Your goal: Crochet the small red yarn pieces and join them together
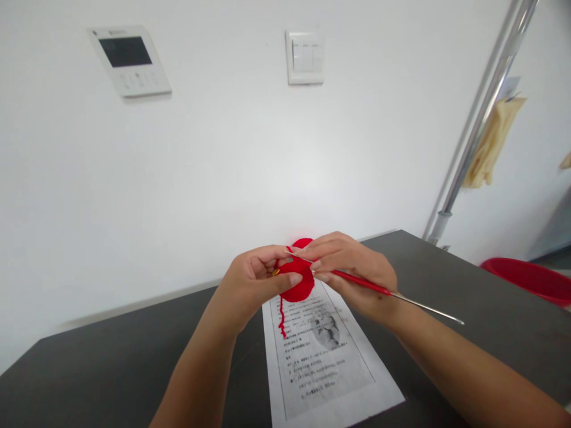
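A round red crochet piece (298, 288) is pinched between the thumb and fingers of my left hand (256, 276), with red yarn running up by the index finger. A loose red yarn tail (282, 321) dangles below it, and a small yellow marker (276, 272) shows near its left edge. My right hand (357, 270) is closed around a crochet hook (366, 282) with a red grip and metal ends. The hook's tip lies close to my left index finger, above the piece. Behind the hands, more red yarn (303, 242) is partly hidden.
A printed sheet (330, 380) lies on the dark table (111, 362) beneath my hands. The white wall behind carries a panel (129, 62) and a switch (306, 57). To the right are a metal pole (482, 119), hanging yellowish gloves (493, 142) and a red basin (530, 279).
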A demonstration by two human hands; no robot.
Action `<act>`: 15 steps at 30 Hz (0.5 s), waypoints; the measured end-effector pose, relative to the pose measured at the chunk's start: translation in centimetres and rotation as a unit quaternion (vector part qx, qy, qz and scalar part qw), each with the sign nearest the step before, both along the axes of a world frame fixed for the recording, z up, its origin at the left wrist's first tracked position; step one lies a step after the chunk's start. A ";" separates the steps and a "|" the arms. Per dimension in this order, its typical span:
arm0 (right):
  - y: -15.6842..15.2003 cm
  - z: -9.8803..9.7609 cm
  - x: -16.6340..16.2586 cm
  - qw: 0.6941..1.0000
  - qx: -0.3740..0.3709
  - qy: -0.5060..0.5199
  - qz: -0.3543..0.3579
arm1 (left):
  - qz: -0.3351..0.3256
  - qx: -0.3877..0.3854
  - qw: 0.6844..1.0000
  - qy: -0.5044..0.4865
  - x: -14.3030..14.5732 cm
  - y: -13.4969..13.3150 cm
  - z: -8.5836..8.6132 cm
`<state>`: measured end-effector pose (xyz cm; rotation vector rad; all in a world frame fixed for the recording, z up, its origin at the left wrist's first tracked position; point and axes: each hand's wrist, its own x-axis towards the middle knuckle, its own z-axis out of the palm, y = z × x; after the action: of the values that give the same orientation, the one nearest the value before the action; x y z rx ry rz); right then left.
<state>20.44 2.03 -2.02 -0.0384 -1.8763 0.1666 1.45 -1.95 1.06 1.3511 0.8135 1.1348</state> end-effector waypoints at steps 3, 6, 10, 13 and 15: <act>0.1 -0.1 -0.1 1.000 -0.025 0.009 0.010 | 0.017 0.001 1.000 0.001 0.1 -0.3 0.2; 0.2 -0.3 -0.2 0.998 -0.054 0.007 0.025 | 0.011 -0.017 1.000 -0.001 0.2 -0.5 0.2; 0.3 -0.6 -0.3 0.991 -0.111 0.028 0.065 | 0.013 -0.020 1.000 0.006 0.0 -0.6 0.0; 0.3 -0.7 -0.2 0.976 -0.172 0.062 0.120 | 0.050 0.016 0.999 0.009 -0.1 -0.4 0.0; 0.3 -0.6 -0.2 0.968 -0.195 0.074 0.140 | 0.082 0.049 0.995 0.015 -0.1 -0.4 -0.1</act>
<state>20.24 2.34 -2.60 -0.0298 -1.6696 0.7131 1.31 -2.32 0.98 1.4042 0.9127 1.2990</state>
